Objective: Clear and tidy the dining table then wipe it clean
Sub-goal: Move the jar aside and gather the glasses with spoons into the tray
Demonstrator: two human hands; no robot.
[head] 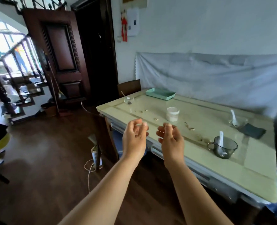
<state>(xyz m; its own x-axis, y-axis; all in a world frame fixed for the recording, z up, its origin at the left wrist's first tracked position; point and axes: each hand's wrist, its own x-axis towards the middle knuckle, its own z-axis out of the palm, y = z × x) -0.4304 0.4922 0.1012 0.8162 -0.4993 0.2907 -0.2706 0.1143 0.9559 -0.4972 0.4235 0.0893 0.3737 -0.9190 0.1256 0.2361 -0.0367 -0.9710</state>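
On the bench (256, 169) stand a grey glass cup (224, 147) with a spoon near the front edge, a white jar (172, 114) in the middle, a green tray (160, 94) at the far side; crumbs (190, 127) lie between; both hands, left (134, 137) and right (172, 138), hover before the near edge, each grip loosely curled, grasping nothing; a dark cloth (252, 131) lies right.

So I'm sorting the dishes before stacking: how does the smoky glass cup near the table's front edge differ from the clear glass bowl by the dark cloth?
The smoky glass cup is grey-tinted, deeper and has a side handle; the clear glass bowl is colourless and shallower, with no handle that I can see. The cup stands nearer the front edge, the bowl farther back beside the dark cloth. Each holds a white spoon.
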